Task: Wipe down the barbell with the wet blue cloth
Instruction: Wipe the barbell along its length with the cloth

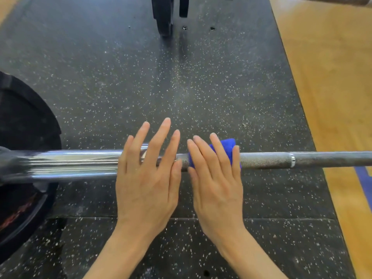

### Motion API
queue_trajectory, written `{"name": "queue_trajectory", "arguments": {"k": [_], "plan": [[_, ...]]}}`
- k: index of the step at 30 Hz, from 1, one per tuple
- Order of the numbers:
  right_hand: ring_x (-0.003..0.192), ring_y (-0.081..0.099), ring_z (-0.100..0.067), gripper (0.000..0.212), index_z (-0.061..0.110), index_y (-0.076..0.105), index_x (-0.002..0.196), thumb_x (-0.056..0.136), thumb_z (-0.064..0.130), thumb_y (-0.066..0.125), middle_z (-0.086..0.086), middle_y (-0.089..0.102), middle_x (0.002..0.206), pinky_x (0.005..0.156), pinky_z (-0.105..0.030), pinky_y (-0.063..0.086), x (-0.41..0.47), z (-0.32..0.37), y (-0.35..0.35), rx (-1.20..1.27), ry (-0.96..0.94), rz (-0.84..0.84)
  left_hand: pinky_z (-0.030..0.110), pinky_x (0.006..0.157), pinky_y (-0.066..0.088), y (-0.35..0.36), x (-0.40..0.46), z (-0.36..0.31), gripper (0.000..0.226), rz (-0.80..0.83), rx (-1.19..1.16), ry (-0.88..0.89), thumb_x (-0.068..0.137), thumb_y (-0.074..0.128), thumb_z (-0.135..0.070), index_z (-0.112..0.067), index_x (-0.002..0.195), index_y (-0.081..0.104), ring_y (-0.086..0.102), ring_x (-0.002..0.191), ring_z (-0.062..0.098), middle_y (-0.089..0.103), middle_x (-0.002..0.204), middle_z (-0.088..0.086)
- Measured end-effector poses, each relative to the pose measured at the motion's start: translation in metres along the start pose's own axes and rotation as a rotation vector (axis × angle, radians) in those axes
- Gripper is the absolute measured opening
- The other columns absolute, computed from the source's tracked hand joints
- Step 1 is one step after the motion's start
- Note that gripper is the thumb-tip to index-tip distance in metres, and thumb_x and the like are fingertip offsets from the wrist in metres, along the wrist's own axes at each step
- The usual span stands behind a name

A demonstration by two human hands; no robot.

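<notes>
Pressing the blue cloth [225, 147] onto the knurled steel barbell [265, 160] mid-frame, right hand [216, 178] flat, left hand [147, 174] spread open; most shaft looks unwiped.

Single head-worn wide-angle view, looking forward and steeply down onto the barbell [271, 160], which crosses the frame left to right just below the middle. Close enough that the left hand [146, 178] and right hand [216, 178] over the barbell fill the lower centre, forearms entering from the bottom edge. Beyond the barbell, speckled black rubber floor [120, 77] stretching to the top edge; right of the barbell's far end, wooden floor [332, 87]. At the barbell's left end, a black weight plate [24, 121] cut off by the frame edge. Straight lines bowed toward the edges. No second view to overlap.
</notes>
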State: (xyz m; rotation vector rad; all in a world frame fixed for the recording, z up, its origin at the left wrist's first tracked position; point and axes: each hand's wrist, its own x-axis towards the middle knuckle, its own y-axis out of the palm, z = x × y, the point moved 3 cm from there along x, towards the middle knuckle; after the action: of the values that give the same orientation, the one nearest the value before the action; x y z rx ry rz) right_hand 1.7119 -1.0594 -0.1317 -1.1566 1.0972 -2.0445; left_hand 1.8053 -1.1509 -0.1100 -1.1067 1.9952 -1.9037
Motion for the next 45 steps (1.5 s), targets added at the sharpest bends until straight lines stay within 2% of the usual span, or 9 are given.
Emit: {"name": "queue_trajectory", "arguments": {"k": [2,7,12,17,22,27,33,38,45], "plan": [[0.147,0.034,-0.026,0.046,0.011,0.048,0.147,0.113,0.031,0.024,-0.005,0.051,0.15,0.127,-0.041,0.008,0.003,-0.016,-0.002,-0.029,-0.051,0.011,0.045,0.121,0.019,0.001,0.001,0.003,0.046,-0.011,0.002,0.022,0.106,0.037,-0.029,-0.01,0.143,0.057,0.031,0.145,0.034,0.042,0.158,0.006],[0.147,0.033,-0.027,0.045,0.01,0.049,0.145,0.111,0.029,0.027,-0.007,0.049,0.15,0.126,-0.045,0.008,0.006,-0.017,0.001,0.009,0.137,-0.045,0.043,0.117,0.024,0.005,0.011,0.004,0.045,-0.033,0.008,0.038,0.107,0.036,-0.03,-0.013,0.142,0.059,0.034,0.143,0.031,0.046,0.156,0.004],[0.144,0.037,-0.026,0.047,0.009,0.052,0.145,0.112,0.031,0.026,-0.007,0.052,0.149,0.126,-0.042,0.014,0.018,-0.022,0.004,-0.009,-0.053,0.012,0.042,0.119,0.021,0.007,0.022,0.01,0.044,-0.059,-0.008,0.032,0.107,0.037,-0.029,-0.013,0.141,0.06,0.035,0.143,0.032,0.049,0.154,0.004],[0.151,0.026,-0.028,0.045,0.008,0.048,0.147,0.109,0.025,0.032,-0.007,0.045,0.154,0.126,-0.047,0.009,0.019,-0.024,0.006,0.001,0.144,-0.057,0.044,0.115,0.028,0.012,0.036,0.011,0.041,-0.086,-0.005,0.023,0.107,0.039,-0.028,-0.015,0.139,0.062,0.041,0.141,0.03,0.054,0.149,0.0],[0.147,0.034,-0.026,0.046,0.009,0.05,0.147,0.111,0.03,0.029,-0.005,0.049,0.152,0.126,-0.043,0.012,0.035,-0.019,0.013,-0.021,-0.034,0.0,0.039,0.106,0.036,0.016,0.05,0.019,0.036,-0.164,-0.046,0.08,0.106,0.044,-0.024,-0.017,0.134,0.066,0.05,0.135,0.025,0.061,0.141,-0.005],[0.153,0.022,-0.03,0.044,0.007,0.046,0.148,0.109,0.023,0.033,-0.008,0.041,0.157,0.127,-0.046,0.009,0.024,-0.045,0.004,0.028,0.186,-0.102,0.04,0.119,0.024,0.019,0.043,0.024,0.035,-0.156,-0.1,0.156,0.103,0.05,-0.02,-0.015,0.134,0.066,0.047,0.132,0.025,0.061,0.141,0.0],[0.149,0.031,-0.027,0.043,0.008,0.047,0.148,0.109,0.023,0.033,-0.006,0.046,0.153,0.126,-0.044,0.011,0.038,-0.027,0.019,-0.006,-0.026,-0.047,0.039,0.123,0.014,0.027,0.037,0.022,0.044,-0.143,-0.006,0.1,0.106,0.039,-0.026,-0.009,0.143,0.057,0.04,0.135,0.029,0.051,0.151,0.005],[0.15,0.028,-0.029,0.044,0.009,0.048,0.147,0.11,0.025,0.031,-0.006,0.046,0.153,0.126,-0.048,0.011,0.033,-0.048,0.011,0.015,0.135,-0.113,0.04,0.12,0.02,0.028,0.041,0.019,0.042,-0.141,-0.023,0.092,0.107,0.04,-0.03,-0.013,0.134,0.066,0.042,0.131,0.028,0.055,0.147,0.004],[0.147,0.033,-0.028,0.046,0.01,0.047,0.148,0.112,0.03,0.027,-0.006,0.047,0.153,0.126,-0.045,0.013,0.045,-0.056,0.018,-0.029,-0.006,-0.074,0.04,0.116,0.024,0.03,0.054,0.024,0.037,-0.148,-0.04,0.084,0.105,0.045,-0.03,-0.017,0.13,0.069,0.045,0.127,0.028,0.059,0.142,0.003]]}}
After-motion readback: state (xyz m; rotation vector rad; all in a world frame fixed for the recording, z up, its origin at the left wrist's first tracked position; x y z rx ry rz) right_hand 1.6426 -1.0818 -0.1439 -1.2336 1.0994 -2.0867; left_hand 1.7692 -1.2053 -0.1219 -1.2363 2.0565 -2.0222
